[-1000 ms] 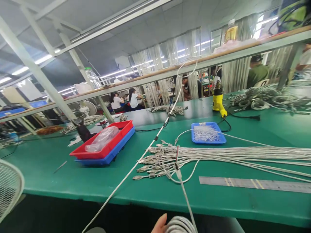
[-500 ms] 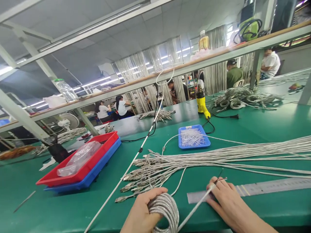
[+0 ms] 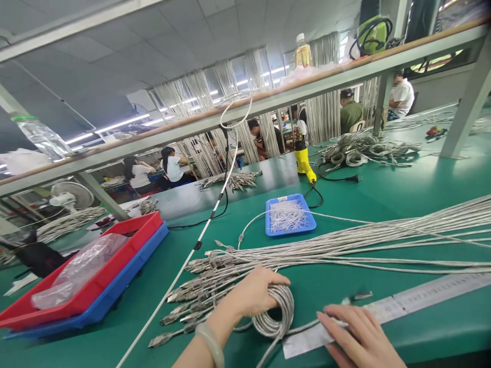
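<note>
Meanwhile, at a green counter [image 3: 383, 194] in a busy cable workshop, the left hand [image 3: 255, 294] closes around a coil of silvery cable [image 3: 276, 312], thumb over the top and fingers wrapped round the loops, seemingly so that the turns stay gathered instead of springing apart. The coil stands on edge at the counter's near side, just in front of the person. From it a free length of cable runs right, under the right hand [image 3: 358, 335], which lies flat with fingers spread and pins that strand down on a long metal ruler [image 3: 422, 301]; its dark tip [image 3: 360, 296] lies on the ruler just beyond the fingertips. The hold looks like a way to keep the cable straight along the scale.

Just behind the coil lies a wide sheaf of loose cables [image 3: 345, 248], their metal connector ends [image 3: 192, 291] fanned towards the left and crowding the space around the left hand. A taut white cord [image 3: 199, 240] slants across the counter from the shelf rail above down to the near edge. Further left sit a red tray [image 3: 115, 266] stacked on a blue tray [image 3: 126, 286], a clear plastic bag [image 3: 76, 271] inside the upper one. Beyond are a small blue tray of thin wires [image 3: 289, 217], a yellow heat gun [image 3: 303, 158] and more coiled cable [image 3: 364, 151]. Other workers sit at benches behind.
</note>
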Action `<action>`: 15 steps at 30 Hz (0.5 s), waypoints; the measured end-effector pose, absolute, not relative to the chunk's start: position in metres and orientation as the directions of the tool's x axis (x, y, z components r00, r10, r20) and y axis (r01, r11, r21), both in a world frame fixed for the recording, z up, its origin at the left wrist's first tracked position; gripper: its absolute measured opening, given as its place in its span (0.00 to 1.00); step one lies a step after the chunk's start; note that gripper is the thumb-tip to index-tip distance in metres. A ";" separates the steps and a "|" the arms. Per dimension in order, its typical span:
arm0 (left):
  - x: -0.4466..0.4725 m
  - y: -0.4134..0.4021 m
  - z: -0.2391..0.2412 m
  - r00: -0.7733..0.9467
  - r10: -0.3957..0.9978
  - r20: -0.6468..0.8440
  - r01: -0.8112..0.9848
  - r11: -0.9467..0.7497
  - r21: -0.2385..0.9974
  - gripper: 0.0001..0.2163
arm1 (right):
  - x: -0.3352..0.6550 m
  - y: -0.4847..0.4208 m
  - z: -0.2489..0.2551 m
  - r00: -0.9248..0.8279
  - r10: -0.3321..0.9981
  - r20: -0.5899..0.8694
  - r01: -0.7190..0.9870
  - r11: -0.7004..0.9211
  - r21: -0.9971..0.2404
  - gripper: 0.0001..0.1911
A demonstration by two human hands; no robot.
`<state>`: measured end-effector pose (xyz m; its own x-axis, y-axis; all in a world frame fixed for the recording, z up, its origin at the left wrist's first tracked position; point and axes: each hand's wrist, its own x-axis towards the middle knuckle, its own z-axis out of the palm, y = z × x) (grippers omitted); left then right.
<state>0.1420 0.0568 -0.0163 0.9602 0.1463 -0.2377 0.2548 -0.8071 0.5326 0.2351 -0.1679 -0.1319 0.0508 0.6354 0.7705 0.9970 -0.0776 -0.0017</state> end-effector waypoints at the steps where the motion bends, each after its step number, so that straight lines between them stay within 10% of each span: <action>1: 0.142 0.059 -0.027 0.966 0.150 -0.209 0.238 -0.833 0.500 0.24 | 0.235 -0.164 -0.135 0.074 0.650 0.757 0.995 -0.104 -0.008 0.13; 9: 0.108 0.047 -0.046 0.968 0.247 0.048 0.230 -0.946 0.231 0.31 | 0.213 -0.138 -0.151 0.333 0.635 0.697 0.937 -0.144 -0.318 0.21; 15: 0.068 0.024 -0.067 0.850 0.041 0.526 0.011 -0.998 0.060 0.08 | 0.223 -0.145 -0.154 0.268 0.729 0.630 0.937 -0.045 -0.346 0.18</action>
<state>0.0685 0.0239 -0.0671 0.8496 0.0413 0.5258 0.0111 -0.9981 0.0604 0.2235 -0.1446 -0.1542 0.2678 0.7290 0.6299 0.9370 -0.0448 -0.3465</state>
